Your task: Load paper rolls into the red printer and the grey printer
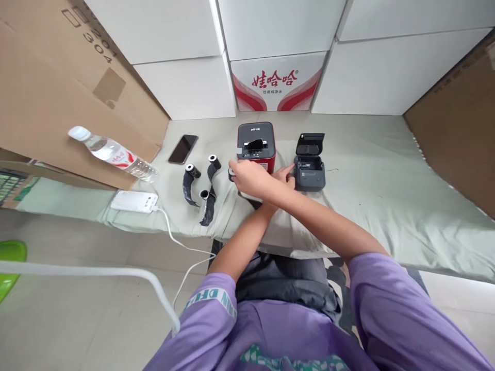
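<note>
Head view shows 娃哈哈 lettered on the carton (276, 85) behind the red-sided printer (256, 135).

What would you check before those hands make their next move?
1. Black roll in the right hand's grip: ok.
2. Lid of the dark grey device open: ok.
3. Left hand's grip firm on that device: cannot tell; partly hidden.
4. Uncrossed reach: not ok; right forearm passes over left forearm.
5. Three other rolls fully wound: not ok; strips trail out.
6. Water bottle capped: ok.
</note>
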`<state>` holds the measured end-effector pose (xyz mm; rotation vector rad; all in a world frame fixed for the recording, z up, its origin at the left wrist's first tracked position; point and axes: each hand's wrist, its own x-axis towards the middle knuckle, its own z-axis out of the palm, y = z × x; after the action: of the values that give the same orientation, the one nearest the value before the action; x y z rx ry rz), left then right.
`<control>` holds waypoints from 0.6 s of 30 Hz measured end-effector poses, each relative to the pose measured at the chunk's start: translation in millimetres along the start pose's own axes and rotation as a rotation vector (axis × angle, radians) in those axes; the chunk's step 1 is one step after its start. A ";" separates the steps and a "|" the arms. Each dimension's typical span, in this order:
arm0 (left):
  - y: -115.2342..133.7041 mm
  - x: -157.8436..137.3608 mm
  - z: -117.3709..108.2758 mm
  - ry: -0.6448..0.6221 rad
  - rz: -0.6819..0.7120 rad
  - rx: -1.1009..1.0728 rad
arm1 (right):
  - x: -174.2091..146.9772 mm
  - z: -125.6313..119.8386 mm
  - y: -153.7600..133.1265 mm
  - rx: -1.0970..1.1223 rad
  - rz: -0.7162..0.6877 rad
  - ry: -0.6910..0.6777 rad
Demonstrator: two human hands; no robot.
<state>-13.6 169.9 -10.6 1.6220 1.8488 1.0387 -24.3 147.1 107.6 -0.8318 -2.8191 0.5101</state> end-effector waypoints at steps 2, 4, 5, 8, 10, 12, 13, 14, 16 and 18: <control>1.1 -2.5 -2.6 -0.008 0.014 0.028 | 12.0 19.2 -7.1 -0.105 0.014 -0.113; 2.4 -4.2 -4.5 -0.015 0.012 0.036 | 15.0 24.2 -11.0 -0.153 0.048 -0.179; 3.2 -4.5 -5.0 -0.018 0.011 0.030 | 14.8 21.6 -13.7 -0.165 0.068 -0.188; 5.3 -3.5 -5.3 -0.018 0.013 0.007 | 17.3 4.2 -29.8 -0.178 0.049 -0.128; 6.3 -2.5 -5.4 -0.020 0.013 0.001 | 26.4 -3.7 -45.2 -0.163 -0.039 -0.097; 7.0 -2.1 -6.0 -0.032 0.003 0.004 | 42.6 -2.8 -58.8 -0.136 -0.084 -0.104; 7.4 -2.2 -6.6 -0.040 -0.003 0.006 | 52.8 0.4 -63.5 -0.117 -0.069 -0.108; 7.9 -2.6 -7.3 -0.046 -0.010 0.008 | 64.0 4.7 -66.4 -0.095 -0.034 -0.105; 9.2 -3.7 -8.8 -0.037 -0.024 0.001 | 87.8 13.9 -67.7 -0.061 0.058 -0.058; 10.6 -4.7 -9.7 -0.017 -0.030 -0.018 | 111.5 21.7 -65.2 -0.031 0.143 -0.017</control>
<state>-13.5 163.3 3.0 1.5835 1.8417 1.0230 -154.8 151.2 117.3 -1.0455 -2.8032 0.4960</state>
